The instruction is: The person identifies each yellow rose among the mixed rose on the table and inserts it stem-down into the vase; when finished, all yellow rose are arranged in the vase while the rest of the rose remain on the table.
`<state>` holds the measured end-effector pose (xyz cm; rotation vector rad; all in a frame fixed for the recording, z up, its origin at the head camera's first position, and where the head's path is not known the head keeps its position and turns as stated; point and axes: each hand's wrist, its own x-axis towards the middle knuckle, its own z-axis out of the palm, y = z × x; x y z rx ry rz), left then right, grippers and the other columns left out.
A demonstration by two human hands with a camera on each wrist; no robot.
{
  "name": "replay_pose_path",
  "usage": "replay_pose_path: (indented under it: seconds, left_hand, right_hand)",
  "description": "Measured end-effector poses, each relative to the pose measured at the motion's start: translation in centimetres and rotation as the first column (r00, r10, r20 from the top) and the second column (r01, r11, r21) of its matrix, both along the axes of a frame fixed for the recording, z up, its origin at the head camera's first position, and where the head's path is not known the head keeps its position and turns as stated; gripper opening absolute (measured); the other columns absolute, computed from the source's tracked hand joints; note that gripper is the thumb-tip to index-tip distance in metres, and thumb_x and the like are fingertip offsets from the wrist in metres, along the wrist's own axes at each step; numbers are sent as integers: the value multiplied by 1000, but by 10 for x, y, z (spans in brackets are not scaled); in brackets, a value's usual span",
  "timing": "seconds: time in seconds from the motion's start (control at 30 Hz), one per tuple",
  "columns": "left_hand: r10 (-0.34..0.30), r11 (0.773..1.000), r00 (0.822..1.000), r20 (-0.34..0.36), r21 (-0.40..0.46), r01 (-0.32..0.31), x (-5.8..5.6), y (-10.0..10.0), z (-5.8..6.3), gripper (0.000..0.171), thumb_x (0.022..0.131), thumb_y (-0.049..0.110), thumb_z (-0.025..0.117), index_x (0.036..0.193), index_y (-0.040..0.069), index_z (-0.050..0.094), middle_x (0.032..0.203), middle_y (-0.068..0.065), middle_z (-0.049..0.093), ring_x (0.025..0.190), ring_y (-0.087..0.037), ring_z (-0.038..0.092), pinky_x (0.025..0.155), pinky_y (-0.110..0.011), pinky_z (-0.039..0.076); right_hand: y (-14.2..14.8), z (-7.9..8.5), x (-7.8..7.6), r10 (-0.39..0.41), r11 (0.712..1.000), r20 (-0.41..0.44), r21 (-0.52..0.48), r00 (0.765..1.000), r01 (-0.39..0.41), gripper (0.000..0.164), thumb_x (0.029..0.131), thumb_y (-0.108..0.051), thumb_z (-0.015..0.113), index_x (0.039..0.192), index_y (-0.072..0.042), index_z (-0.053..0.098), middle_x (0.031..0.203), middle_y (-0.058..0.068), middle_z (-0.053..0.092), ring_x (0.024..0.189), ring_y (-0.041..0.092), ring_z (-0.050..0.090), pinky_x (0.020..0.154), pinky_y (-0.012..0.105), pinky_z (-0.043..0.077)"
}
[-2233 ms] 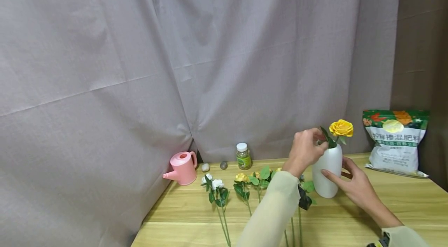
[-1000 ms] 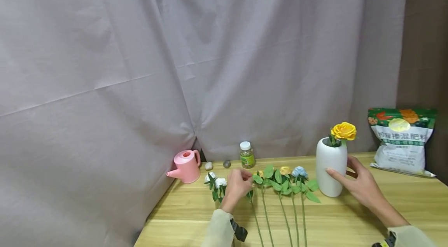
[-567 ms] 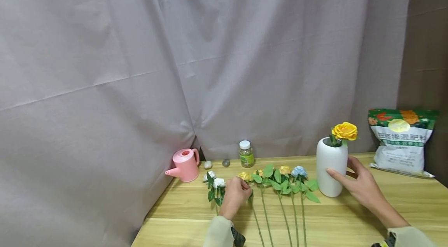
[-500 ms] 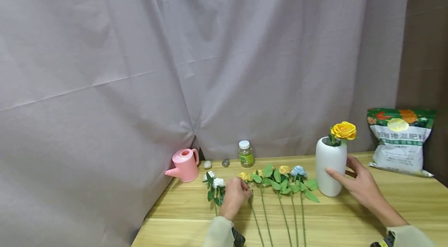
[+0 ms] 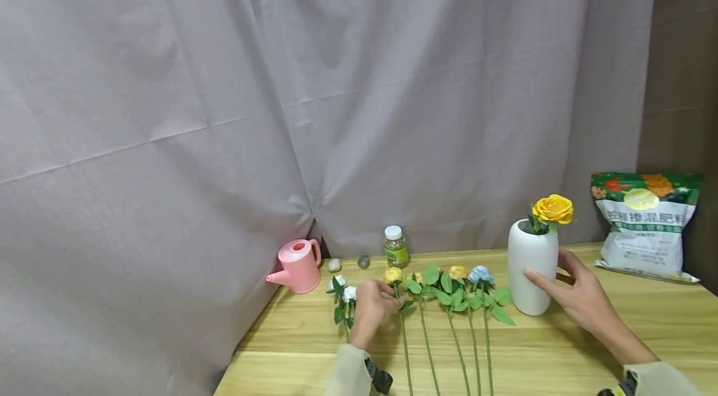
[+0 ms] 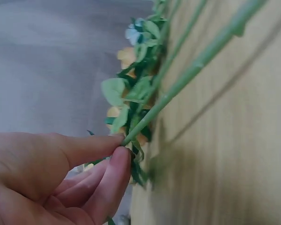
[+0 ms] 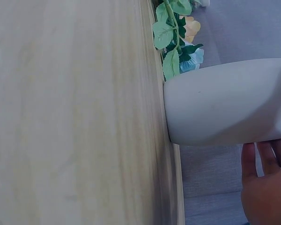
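My left hand (image 5: 373, 310) pinches the green stem (image 6: 192, 70) of a yellow rose (image 5: 392, 275) between thumb and index finger, just below its head. In the left wrist view the stem slants up off the tabletop and throws a shadow on it. My right hand (image 5: 583, 302) holds the white vase (image 5: 528, 274) from the right side, thumb in front and fingers behind. The vase stands upright on the table, with one yellow rose (image 5: 553, 209) leaning right in its mouth. Part of the right fingers is hidden behind the vase.
Between the hands lie yellow roses (image 5: 457, 272) and a blue rose (image 5: 480, 274); white roses (image 5: 349, 294) lie left. A pink watering can (image 5: 297, 266), two pebbles (image 5: 335, 265) and a lidded jar (image 5: 396, 248) stand behind. A fertilizer bag (image 5: 645, 227) stands at right.
My left hand has left the vase's mouth, moved left and down to the flowers, and taken a yellow rose's stem, which has shifted slightly. My right hand has stayed on the vase.
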<state>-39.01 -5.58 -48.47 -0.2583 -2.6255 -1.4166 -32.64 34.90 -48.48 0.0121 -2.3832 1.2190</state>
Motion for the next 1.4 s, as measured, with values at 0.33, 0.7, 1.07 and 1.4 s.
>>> replay_pose_path:
  seconds: [0.33, 0.7, 1.07, 1.4]
  left_hand:
    - [-62, 959, 998, 19, 279, 54, 4, 1, 26, 19, 82, 10, 83, 98, 2, 76, 83, -7, 78, 69, -22, 76, 64, -30, 62]
    - [-84, 908, 992, -96, 403, 116, 9, 15, 62, 19, 83, 10, 82, 101, 7, 77, 90, -8, 79, 81, -22, 77, 68, -28, 62]
    - [-37, 924, 958, -286, 355, 142, 20, 40, 117, 14, 86, 21, 81, 99, 25, 79, 88, 6, 79, 79, -9, 75, 66, -26, 60]
    - [-41, 827, 931, -362, 510, 235, 11, 80, 156, 14, 86, 12, 80, 99, 18, 79, 95, 2, 79, 85, -13, 76, 71, -26, 62]
  right_hand:
    - [1, 1, -1, 10, 1000, 4, -12, 1000, -10, 84, 96, -45, 66, 156, -2, 26, 149, 30, 43, 128, 49, 47, 94, 58, 50]
    - [2, 0, 0, 7, 1000, 13, -16, 1000, -7, 85, 96, -46, 66, 156, -2, 26, 149, 31, 43, 128, 51, 47, 91, 52, 54]
    - [1, 1, -1, 17, 1000, 12, -23, 1000, -16, 85, 95, -45, 66, 156, -2, 26, 149, 30, 43, 128, 49, 47, 77, 17, 52]
    - [1, 0, 0, 8, 1000, 1, -10, 1000, -8, 83, 95, -44, 68, 156, -5, 29, 148, 27, 45, 113, -1, 48, 77, 11, 49]
